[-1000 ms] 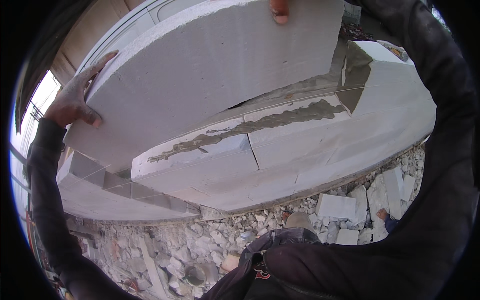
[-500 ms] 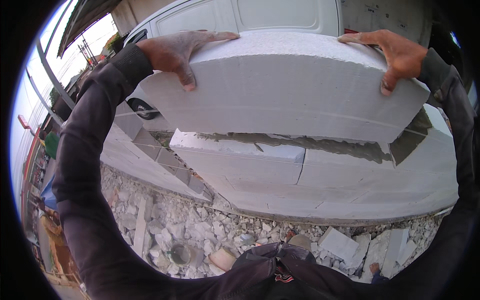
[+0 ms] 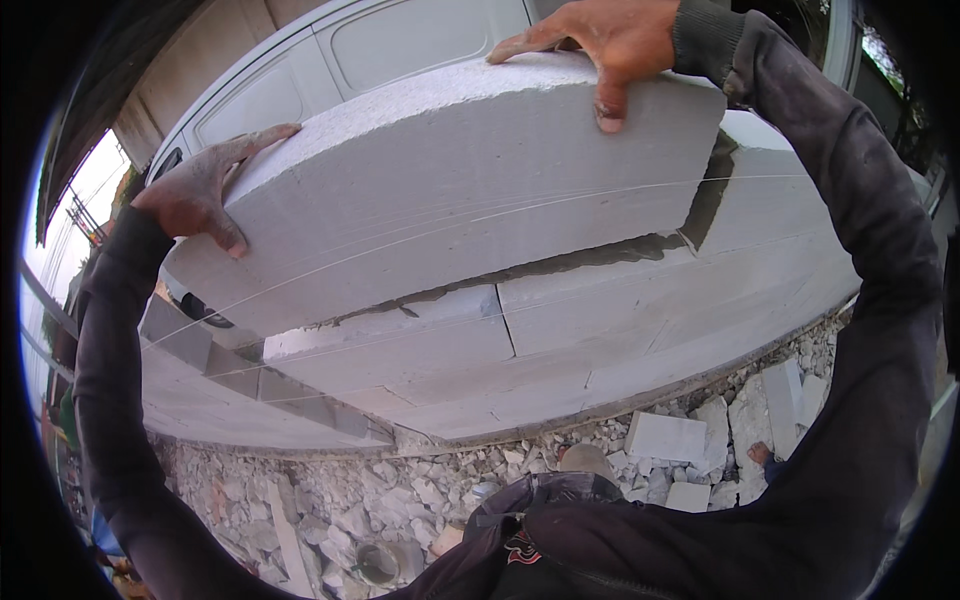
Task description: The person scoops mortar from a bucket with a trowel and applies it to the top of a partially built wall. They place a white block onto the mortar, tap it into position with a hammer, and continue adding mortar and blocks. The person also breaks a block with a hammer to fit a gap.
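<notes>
A long white lightweight concrete block (image 3: 450, 190) spans between my hands, tilted in the view, its lower edge at the grey mortar (image 3: 540, 265) on the course below. I cannot tell whether it fully rests there. My left hand (image 3: 205, 190) grips the block's left end, thumb on the near face and fingers over the top. Over the top edge near the right end, my right hand (image 3: 615, 50) holds it the same way. Dark mortar (image 3: 712, 190) coats the end of the neighbouring block (image 3: 760, 205), with a gap between the two.
Thin guide strings (image 3: 640, 190) run across the wall's (image 3: 600, 320) near side. Another low wall section (image 3: 270, 395) joins at the left. Rubble (image 3: 350, 500), broken block pieces (image 3: 665, 437) and a bucket (image 3: 380, 563) lie around my feet. A white van (image 3: 400, 50) stands behind the wall.
My view has turned and shifted, so the wall now slants. The block has come down closer to the mortar bed and nearer the right-hand block; both hands kept their hold.
</notes>
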The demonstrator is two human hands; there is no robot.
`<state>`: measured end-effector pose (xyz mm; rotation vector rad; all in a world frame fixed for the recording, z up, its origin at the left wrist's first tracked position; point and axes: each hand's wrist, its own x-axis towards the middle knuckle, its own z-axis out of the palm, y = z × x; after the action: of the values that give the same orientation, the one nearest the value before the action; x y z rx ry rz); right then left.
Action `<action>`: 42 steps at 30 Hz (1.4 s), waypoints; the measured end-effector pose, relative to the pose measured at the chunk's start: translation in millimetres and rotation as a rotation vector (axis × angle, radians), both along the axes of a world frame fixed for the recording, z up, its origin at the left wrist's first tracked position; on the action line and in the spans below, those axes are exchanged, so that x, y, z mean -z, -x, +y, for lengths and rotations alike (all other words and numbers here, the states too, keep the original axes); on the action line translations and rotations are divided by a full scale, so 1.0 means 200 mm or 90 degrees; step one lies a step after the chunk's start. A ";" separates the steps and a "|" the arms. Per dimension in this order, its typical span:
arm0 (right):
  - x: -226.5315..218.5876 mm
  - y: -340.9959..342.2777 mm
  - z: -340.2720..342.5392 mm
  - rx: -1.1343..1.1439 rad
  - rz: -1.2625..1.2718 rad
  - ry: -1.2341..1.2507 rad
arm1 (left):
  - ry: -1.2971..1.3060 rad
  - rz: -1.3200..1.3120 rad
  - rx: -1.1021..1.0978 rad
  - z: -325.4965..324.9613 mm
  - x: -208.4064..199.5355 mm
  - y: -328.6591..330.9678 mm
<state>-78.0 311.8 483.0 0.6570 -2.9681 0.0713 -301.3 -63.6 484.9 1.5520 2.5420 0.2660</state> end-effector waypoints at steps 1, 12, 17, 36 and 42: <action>0.03 -0.01 0.01 0.023 0.009 -0.006 | 0.012 -0.006 0.006 0.01 0.03 -0.02; 0.21 -0.12 0.05 0.182 -0.081 0.016 | 0.078 0.091 0.016 0.12 0.16 -0.22; 0.28 -0.11 0.08 0.194 -0.098 0.054 | 0.070 0.079 0.068 0.15 0.21 -0.22; 0.31 -0.13 0.12 0.204 -0.097 0.037 | 0.058 0.119 0.074 0.20 0.29 -0.21; 0.32 -0.15 0.13 0.214 -0.096 0.052 | 0.036 0.115 0.069 0.21 0.31 -0.22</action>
<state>-48.8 337.9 419.9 0.1424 -3.1530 0.2229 -257.9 -21.5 423.0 1.7580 2.5597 0.0406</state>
